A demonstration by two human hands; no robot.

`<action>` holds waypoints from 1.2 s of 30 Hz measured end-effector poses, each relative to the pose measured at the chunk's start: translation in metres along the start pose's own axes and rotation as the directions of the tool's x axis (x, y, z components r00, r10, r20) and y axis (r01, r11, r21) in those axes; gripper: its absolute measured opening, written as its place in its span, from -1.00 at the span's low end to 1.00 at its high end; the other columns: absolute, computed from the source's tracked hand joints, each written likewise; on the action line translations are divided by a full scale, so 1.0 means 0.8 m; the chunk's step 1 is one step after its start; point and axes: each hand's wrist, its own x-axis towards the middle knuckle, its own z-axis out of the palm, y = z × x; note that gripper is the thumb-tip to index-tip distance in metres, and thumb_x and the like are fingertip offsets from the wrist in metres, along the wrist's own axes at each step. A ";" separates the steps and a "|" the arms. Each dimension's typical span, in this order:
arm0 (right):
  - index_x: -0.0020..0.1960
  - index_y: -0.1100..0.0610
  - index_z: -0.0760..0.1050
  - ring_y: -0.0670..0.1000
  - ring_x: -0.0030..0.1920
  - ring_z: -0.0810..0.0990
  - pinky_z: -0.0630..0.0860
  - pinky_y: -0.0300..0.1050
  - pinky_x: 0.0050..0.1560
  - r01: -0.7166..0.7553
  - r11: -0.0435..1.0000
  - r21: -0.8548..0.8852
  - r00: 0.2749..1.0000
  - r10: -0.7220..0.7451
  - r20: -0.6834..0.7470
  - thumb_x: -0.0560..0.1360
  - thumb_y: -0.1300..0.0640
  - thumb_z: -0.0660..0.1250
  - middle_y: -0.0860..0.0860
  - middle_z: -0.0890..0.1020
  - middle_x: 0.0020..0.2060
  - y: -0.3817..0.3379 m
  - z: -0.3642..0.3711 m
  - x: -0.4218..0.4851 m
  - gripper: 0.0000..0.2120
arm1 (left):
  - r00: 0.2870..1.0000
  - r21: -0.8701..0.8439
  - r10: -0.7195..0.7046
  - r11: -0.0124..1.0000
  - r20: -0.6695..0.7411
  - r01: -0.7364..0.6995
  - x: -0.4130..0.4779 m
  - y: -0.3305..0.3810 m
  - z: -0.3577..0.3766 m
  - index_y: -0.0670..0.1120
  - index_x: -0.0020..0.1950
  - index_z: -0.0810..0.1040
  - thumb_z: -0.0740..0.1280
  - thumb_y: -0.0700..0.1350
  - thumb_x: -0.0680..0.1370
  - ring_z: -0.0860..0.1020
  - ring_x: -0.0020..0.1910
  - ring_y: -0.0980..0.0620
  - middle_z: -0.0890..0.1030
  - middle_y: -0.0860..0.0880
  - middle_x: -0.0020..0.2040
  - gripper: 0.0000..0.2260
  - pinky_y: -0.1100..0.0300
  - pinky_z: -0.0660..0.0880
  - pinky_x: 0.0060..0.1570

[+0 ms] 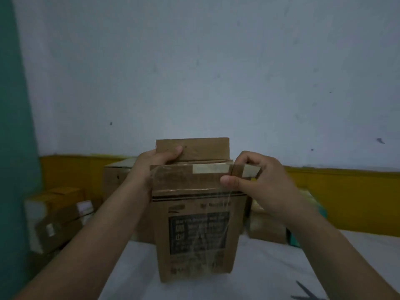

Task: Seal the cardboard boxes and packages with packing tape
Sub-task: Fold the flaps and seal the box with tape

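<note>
Wall [194,61]: pale blue-grey plaster, scuffed, with small dark specks. Lower band [346,198]: mustard yellow, running along the wall's base. Left edge: teal panel [13,126]. Table [270,267]: white covering. Light: dim, even.

- Two hands: a left hand [155,162] and a right hand [257,180], both gripping the same box.
- One cardboard box [194,234] held upright between them.
- One larger box [118,176] behind it.
- Seemingly three blurred stacked boxes [62,215] on the left.
- One wrapped package [266,226] on the right.
</note>
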 end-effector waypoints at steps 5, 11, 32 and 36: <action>-0.26 0.01 0.51 -0.21 -0.30 0.62 0.45 -0.39 -0.39 -0.034 0.997 0.067 0.999 0.031 0.043 0.34 -0.03 0.55 -0.16 0.67 -0.32 0.010 0.071 0.017 -0.77 | 0.997 0.068 0.039 0.997 -0.063 -0.035 0.015 -0.017 -0.068 -0.18 0.16 0.62 0.58 0.07 0.29 0.72 -0.13 -0.10 0.73 -0.12 -0.06 -0.47 0.13 0.62 -0.27; -0.26 -0.03 0.48 -0.25 -0.31 0.56 0.38 -0.42 -0.40 -0.059 0.998 -0.014 0.995 0.060 0.081 0.38 -0.05 0.52 -0.25 0.62 -0.34 0.043 0.110 0.016 -0.77 | 0.702 0.656 0.694 0.606 -0.160 -0.450 0.001 -0.021 -0.091 0.05 0.17 0.52 0.35 -0.10 0.60 0.51 0.15 0.11 0.55 0.05 0.17 -0.84 0.24 0.47 0.09; 0.09 -0.09 0.52 -0.15 -0.08 0.60 0.59 0.10 -0.02 0.029 0.999 0.025 0.999 -0.028 -0.030 0.60 -0.13 0.21 -0.17 0.64 -0.09 0.062 0.144 0.023 -0.81 | 0.699 0.813 0.423 -0.207 0.576 -0.545 -0.027 -0.012 -0.066 0.11 0.34 0.55 0.28 0.16 0.59 0.43 0.20 0.15 0.57 0.14 0.19 -0.65 0.08 0.35 0.22; 0.33 0.12 0.42 0.00 0.26 0.46 0.41 -0.06 0.26 0.221 0.947 -0.233 0.909 -0.286 -0.302 0.63 -0.02 0.22 0.01 0.50 0.25 0.038 0.150 0.004 -0.66 | 0.684 0.887 0.619 -0.044 0.386 -0.461 -0.070 -0.023 -0.102 0.08 0.40 0.44 0.28 0.17 0.58 0.34 0.32 0.11 0.46 0.09 0.31 -0.58 0.12 0.27 0.35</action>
